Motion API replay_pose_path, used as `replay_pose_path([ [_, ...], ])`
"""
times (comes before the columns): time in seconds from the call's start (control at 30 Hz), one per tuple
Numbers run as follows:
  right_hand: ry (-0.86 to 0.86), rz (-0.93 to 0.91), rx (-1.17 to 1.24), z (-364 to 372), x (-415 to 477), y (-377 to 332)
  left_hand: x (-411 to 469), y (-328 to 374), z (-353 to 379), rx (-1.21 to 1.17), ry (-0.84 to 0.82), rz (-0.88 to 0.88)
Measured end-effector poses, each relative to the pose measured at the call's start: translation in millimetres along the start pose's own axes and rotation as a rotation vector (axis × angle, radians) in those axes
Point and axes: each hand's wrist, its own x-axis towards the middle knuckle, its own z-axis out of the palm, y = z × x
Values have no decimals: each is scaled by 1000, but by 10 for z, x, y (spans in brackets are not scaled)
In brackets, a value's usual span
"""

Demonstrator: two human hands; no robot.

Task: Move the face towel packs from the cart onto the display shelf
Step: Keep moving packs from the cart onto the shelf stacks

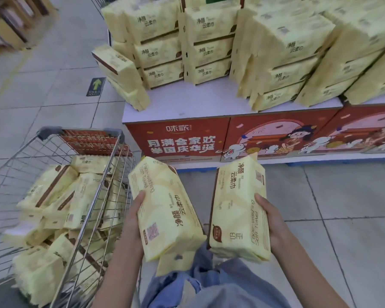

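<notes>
The left grip [133,214] holds one towel pack [165,210]; the right grip [269,221] holds a second pack [238,210]. Both sit at 6 o'clock. Lay them flat on the shelf [187,107] at 12 o'clock.

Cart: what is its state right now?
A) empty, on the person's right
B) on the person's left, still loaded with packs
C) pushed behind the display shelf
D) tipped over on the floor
B: the cart stands upright on the person's left, with many face towel packs still piled inside it.
</notes>
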Motion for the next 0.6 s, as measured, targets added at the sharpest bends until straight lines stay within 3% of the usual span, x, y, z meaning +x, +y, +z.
replay_pose_path([
  [0.3, 19, 1, 7, 281, 680, -640, 566, 253, 221, -61, 58, -15],
  [0.6, 26, -12, 60, 676, 1568, -1335, 1572, 1085, 780, -39, 30, 21],
])
